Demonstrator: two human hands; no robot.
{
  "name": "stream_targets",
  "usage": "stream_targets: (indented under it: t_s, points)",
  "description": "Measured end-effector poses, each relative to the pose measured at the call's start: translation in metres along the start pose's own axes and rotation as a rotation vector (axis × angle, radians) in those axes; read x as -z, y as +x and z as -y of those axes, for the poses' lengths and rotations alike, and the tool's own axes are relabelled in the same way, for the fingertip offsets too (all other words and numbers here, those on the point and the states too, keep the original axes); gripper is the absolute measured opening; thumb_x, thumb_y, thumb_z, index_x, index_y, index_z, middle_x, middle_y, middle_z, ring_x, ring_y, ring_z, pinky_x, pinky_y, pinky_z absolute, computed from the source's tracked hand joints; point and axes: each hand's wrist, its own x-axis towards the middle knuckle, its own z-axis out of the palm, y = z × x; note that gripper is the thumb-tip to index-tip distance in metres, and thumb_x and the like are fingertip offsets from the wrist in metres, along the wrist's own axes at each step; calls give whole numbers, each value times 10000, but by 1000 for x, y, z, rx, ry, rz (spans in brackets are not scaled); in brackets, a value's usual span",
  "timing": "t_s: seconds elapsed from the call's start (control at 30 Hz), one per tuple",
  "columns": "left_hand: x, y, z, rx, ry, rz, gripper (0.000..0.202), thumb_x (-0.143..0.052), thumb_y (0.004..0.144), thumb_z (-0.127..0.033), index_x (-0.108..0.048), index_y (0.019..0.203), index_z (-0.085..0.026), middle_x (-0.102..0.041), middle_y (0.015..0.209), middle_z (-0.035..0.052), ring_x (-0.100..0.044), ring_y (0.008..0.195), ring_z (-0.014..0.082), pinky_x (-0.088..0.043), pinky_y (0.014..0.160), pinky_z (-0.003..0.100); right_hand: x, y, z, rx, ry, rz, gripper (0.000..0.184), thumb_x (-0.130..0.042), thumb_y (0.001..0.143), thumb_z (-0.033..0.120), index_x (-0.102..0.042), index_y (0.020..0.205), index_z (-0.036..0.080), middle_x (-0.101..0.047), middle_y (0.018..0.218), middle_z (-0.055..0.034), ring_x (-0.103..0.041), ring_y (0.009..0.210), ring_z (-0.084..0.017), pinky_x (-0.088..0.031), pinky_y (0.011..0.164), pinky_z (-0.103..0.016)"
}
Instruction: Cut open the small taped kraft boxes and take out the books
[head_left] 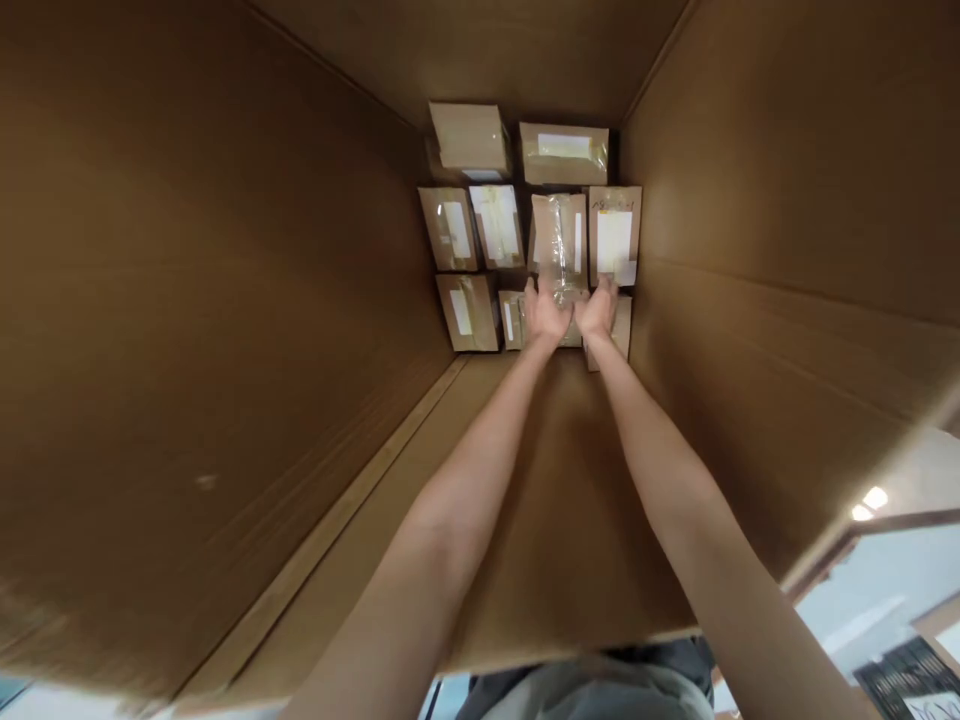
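Observation:
Both arms reach deep into a large cardboard box. Toward its far end, a small carton with shiny clear tape [559,235] lies among other small cartons. My left hand [547,315] is at the near left end of this taped carton, fingers stretched forward and apart, seemingly touching it. Beside its near right corner is my right hand [598,308], fingers extended over the lower edge of a white-labelled carton [615,238]. Neither hand visibly wraps around a carton. Cartons in the nearest row are partly hidden under my hands, among them a right-hand carton [621,328].
Several more cartons stand in rows: a far left carton [471,137], a far right carton [564,152] and a near left carton [469,312]. Tall walls enclose them, the left wall [225,250] and the right wall [787,200]. A near rim [570,655] crosses below my arms.

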Motion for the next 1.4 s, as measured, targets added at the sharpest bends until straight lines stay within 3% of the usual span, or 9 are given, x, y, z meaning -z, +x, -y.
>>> stream_targets:
  t_s: [0.2,0.3,0.4,0.6,0.77,0.93,1.07,1.2,1.4]
  points:
    - [-67,59,22,-82,131,-21,893,-974,911,-407,-549,1688,-290,-171,1962,162,-142,1818,528,-295,1429,743,-21,35,-47,87,-113,-69,557,-498,1107,227,-563,1660,230,-439,1818,-201,-415,1709,-383,-439,1346,-678]
    - [-83,73,21,60,116,-56,935,-1011,879,-429,-515,1649,-239,-10,1968,222,-237,1782,574,-366,1387,757,-34,32,-66,94,-136,-80,544,-478,1122,236,-562,1660,244,-466,1788,-199,-438,1686,-386,-437,1340,-689]
    - [-80,77,16,171,111,-68,916,-994,882,-399,-475,1617,-225,-40,1949,273,-339,1760,520,-429,1372,695,-41,18,-74,76,-196,-79,564,-466,1086,168,-580,1636,217,-485,1768,-213,-476,1652,-375,-459,1330,-663]
    - [-66,82,-8,214,276,-79,1131,-1031,800,-469,-335,1648,-199,-77,1917,353,-75,1826,508,-254,1384,827,-37,-6,-59,43,-192,-60,560,-485,1040,129,-629,1580,157,-535,1729,-248,-537,1599,-366,-491,1307,-616]
    - [-50,79,-15,298,262,-102,1146,-1055,714,-275,-344,1603,-142,-436,1687,370,-494,1617,520,-461,1316,676,-27,-20,-43,-11,-183,-30,552,-528,1031,136,-642,1571,146,-542,1731,-256,-550,1596,-380,-513,1288,-582]
    - [12,21,-19,244,254,-82,977,-998,717,-254,-427,1502,-143,-535,1551,291,-613,1496,469,-515,1278,558,7,-49,-6,-12,-176,-10,582,-532,1034,133,-608,1611,115,-568,1715,-261,-555,1607,-377,-490,1329,-588]
    - [83,-50,-48,205,200,-89,880,-978,682,-232,-478,1406,-196,-578,1508,221,-633,1484,421,-518,1295,523,67,-82,46,22,-114,-19,614,-517,1053,140,-549,1663,69,-574,1711,-280,-554,1621,-352,-461,1369,-559]
    - [164,-125,-83,87,64,-163,743,-951,686,-223,-509,1283,-262,-636,1400,126,-672,1403,370,-543,1281,544,152,-135,97,152,51,-83,625,-556,1092,239,-523,1702,107,-586,1722,-267,-537,1654,-343,-443,1391,-567]
    - [268,-257,-137,-389,1,-274,675,-901,760,-234,-545,1331,-280,-638,1409,104,-687,1374,336,-570,1266,538,309,-244,134,304,325,-284,742,-639,1126,576,-490,1762,225,-558,1779,-212,-565,1639,-340,-528,1334,-575]
